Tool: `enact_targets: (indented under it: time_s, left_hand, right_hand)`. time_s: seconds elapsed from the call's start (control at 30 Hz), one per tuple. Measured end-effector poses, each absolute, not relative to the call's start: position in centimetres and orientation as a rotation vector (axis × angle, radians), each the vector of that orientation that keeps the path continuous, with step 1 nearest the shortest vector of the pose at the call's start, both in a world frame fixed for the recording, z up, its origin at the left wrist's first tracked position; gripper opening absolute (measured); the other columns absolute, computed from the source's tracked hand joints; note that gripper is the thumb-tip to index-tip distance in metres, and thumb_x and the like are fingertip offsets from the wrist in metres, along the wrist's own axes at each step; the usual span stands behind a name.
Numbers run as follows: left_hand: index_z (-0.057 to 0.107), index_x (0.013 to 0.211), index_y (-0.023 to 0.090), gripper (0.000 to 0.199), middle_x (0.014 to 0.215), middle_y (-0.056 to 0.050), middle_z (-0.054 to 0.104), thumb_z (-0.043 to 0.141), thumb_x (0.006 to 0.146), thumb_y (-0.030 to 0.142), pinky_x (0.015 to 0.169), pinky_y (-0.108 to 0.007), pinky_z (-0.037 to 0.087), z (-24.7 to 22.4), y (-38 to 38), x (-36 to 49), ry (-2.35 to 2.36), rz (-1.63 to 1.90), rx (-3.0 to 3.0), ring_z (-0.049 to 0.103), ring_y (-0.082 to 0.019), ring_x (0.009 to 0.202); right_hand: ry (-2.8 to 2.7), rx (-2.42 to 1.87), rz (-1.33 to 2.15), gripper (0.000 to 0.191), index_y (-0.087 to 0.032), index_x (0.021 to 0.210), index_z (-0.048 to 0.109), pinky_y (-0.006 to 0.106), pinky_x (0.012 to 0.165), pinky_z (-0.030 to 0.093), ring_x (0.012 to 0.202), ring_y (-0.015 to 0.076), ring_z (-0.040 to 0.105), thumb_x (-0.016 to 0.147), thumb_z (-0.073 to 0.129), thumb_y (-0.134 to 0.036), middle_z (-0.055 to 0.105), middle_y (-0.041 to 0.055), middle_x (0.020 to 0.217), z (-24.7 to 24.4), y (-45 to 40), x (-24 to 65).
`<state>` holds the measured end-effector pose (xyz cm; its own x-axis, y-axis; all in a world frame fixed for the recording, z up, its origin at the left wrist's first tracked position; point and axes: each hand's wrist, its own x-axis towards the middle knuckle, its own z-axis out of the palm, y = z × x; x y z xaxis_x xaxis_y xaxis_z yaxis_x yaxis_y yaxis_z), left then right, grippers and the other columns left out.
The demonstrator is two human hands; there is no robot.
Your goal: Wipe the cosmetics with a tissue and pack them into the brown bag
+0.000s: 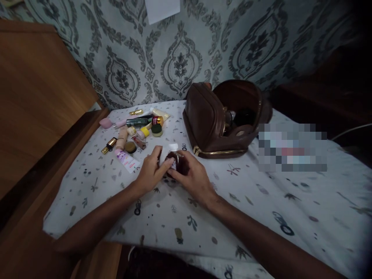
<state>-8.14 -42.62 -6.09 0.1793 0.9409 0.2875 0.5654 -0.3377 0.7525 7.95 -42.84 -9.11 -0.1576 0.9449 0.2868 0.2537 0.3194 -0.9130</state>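
One head-worn view — from just above the printed cloth [165, 209], facing forward-down toward the patterned wall [215, 58].

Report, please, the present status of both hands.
Left hand, right hand: both on small, dark, glossy bottle with white cap. Open brown leather bag beyond right hand, not touching.
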Motion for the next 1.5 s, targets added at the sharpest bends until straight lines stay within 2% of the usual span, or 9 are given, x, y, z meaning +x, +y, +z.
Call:
enact_targets:
  time_s: [0.17,0.4,0.53,0.63,0.73,0.93,1.1,1.33,1.5]
  left_hand:
    - [0.04,0.092,0.022,0.038,0.067,0.008,0.045,0.071,0.078,0.04,0.055,-0.023,0.034,-6.0,-42.9,-7.7,1.471,0.95,1.889,0.045,-0.012,0.061]
    - [0.044,0.099,0.019,0.025,0.077,0.003,0.051,0.058,0.09,0.038,0.062,-0.025,0.042,-5.9,-42.6,-8.4,1.342,0.94,2.024,0.051,-0.014,0.069]
    - [0.046,0.125,0.014,0.039,0.111,-0.011,0.063,0.052,0.095,0.037,0.088,-0.035,0.049,-6.6,-42.2,-8.8,1.242,0.937,2.159,0.061,-0.024,0.1]
    - [0.039,0.142,0.014,0.052,0.14,-0.018,0.055,0.049,0.098,0.038,0.107,-0.043,0.042,-7.5,-42.0,-8.9,1.227,0.95,2.229,0.053,-0.03,0.129]
    - [0.032,0.151,0.016,0.057,0.152,-0.017,0.045,0.046,0.1,0.039,0.116,-0.044,0.036,-8.1,-42.0,-9.0,1.197,0.997,2.283,0.045,-0.028,0.14]
    - [0.038,0.151,0.026,0.049,0.153,-0.009,0.047,0.042,0.102,0.028,0.119,-0.044,0.036,-8.0,-42.2,-9.1,1.088,1.028,2.43,0.042,-0.022,0.144]
    - [0.043,0.148,0.028,0.048,0.152,-0.01,0.048,0.047,0.1,0.024,0.117,-0.043,0.041,-7.7,-42.3,-9.6,1.041,1.006,2.538,0.045,-0.022,0.142]
    - [0.038,0.151,0.022,0.061,0.16,-0.019,0.031,0.06,0.095,0.029,0.119,-0.056,0.034,-8.9,-43.6,-10.7,0.806,0.822,2.841,0.024,-0.034,0.151]
    - [0.049,0.141,0.022,0.047,0.153,-0.017,0.045,0.056,0.095,0.016,0.114,-0.052,0.044,-9.3,-44.4,-11.3,0.739,0.946,2.857,0.032,-0.031,0.148]
  right_hand:
    - [-1.792,-1.067,0.68,0.05,-0.019,0.126,0.053,0.045,0.091,0.051,0.103,0.0273,0.06,0.078,0.063,-0.023,0.062,0.0112,0.11,-9.5,-43.1,7.8]
    - [-1.837,-0.941,0.831,0.05,-0.016,0.133,0.05,0.043,0.093,0.051,0.107,0.0264,0.059,0.083,0.053,-0.023,0.06,0.0132,0.117,-8.4,-43.0,8.5]
    - [-1.719,-0.968,0.957,0.046,-0.018,0.137,0.05,0.04,0.084,0.053,0.091,0.0218,0.062,0.093,0.045,-0.029,0.064,0.0086,0.108,-8.7,-42.2,9.3]
    - [-1.637,-1.001,0.98,0.047,-0.02,0.139,0.051,0.038,0.077,0.053,0.081,0.0197,0.061,0.096,0.046,-0.039,0.064,0.0069,0.101,-8.9,-41.7,9.4]
    - [-1.579,-0.955,1.063,0.049,-0.024,0.141,0.05,0.036,0.065,0.053,0.069,0.0178,0.058,0.098,0.045,-0.045,0.062,0.0049,0.09,-9.1,-41.4,9.3]
    - [-1.492,-0.881,1.189,0.054,-0.027,0.142,0.049,0.035,0.059,0.055,0.069,0.0196,0.059,0.095,0.048,-0.055,0.057,0.003,0.078,-9.6,-41.0,9.4]
    - [-1.492,-0.911,1.183,0.053,-0.026,0.137,0.052,0.035,0.058,0.054,0.062,0.0181,0.058,0.093,0.052,-0.055,0.057,0.001,0.074,-9.0,-41.0,9.5]
    - [-1.474,-1.004,1.157,0.041,-0.023,0.117,0.061,0.032,0.054,0.05,0.055,0.0161,0.057,0.091,0.055,-0.053,0.062,-0.0007,0.071,-9.6,-39.9,10.1]
    - [-1.461,-0.982,1.211,0.037,-0.023,0.112,0.059,0.03,0.055,0.05,0.054,0.0146,0.057,0.09,0.056,-0.053,0.064,-0.0012,0.075,-9.7,-39.7,10.3]
